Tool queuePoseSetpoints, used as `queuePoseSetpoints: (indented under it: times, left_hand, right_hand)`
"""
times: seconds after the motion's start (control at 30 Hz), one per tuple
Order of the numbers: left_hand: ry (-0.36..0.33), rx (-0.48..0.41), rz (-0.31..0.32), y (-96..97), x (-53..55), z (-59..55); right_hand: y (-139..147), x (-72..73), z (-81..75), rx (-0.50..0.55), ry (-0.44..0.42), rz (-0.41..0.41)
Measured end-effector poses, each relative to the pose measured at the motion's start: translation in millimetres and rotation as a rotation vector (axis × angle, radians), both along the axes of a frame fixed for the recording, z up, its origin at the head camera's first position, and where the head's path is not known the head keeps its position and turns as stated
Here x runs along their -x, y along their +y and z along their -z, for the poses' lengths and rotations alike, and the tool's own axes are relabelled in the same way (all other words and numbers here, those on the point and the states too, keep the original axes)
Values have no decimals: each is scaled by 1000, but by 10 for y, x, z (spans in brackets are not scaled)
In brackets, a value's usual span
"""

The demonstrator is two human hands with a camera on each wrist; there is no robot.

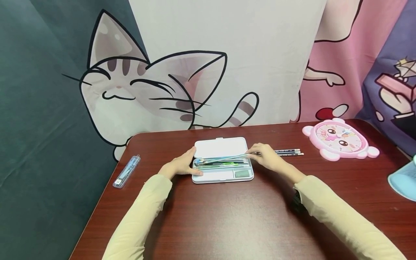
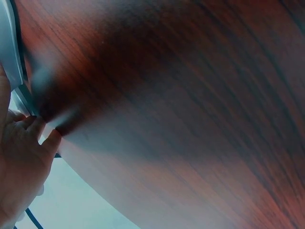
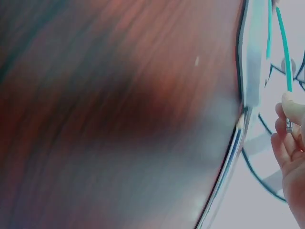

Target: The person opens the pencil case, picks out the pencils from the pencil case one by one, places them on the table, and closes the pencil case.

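Observation:
A white pencil case (image 1: 224, 180) lies with its lid (image 1: 221, 147) folded back, holding several pencils (image 1: 208, 164) and a grey-green eraser (image 1: 242, 174). My left hand (image 1: 180, 164) rests against its left side, thumb extended over the near corner and fingers by the lid's hinge; in the left wrist view the left hand (image 2: 28, 162) shows at the edge. Between thumb and fingers, my right hand (image 1: 264, 155) pinches a green pencil (image 3: 285, 52) near its metal-capped end. That pencil slants over the case's compartment, its far end among the others.
Several striped pencils (image 1: 289, 152) lie on the table just right of the case, partly behind my right hand. A clear narrow packet (image 1: 126, 171) sits at the left. Farther right are a pink clock (image 1: 339, 139) and a light blue object (image 1: 404, 178). A curtain (image 1: 269, 65) hangs behind.

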State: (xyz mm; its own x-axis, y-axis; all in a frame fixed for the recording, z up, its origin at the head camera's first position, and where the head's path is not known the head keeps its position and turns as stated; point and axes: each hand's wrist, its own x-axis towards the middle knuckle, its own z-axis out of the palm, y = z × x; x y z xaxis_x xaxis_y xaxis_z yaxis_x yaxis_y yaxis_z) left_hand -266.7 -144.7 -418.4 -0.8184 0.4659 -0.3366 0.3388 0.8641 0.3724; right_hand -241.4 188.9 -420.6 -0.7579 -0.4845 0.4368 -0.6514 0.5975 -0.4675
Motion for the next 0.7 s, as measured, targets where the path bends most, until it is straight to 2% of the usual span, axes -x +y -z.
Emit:
queuePoseSetpoints:
  times: [0.4,0.7]
  left_hand:
    - [0,-10,-19,3,-19,-14]
    - [2,-15,-8,2,-4,8]
  right_hand:
    - [652,-59,-15,14,131,67]
    - [1152,-165,2,-1,117,157]
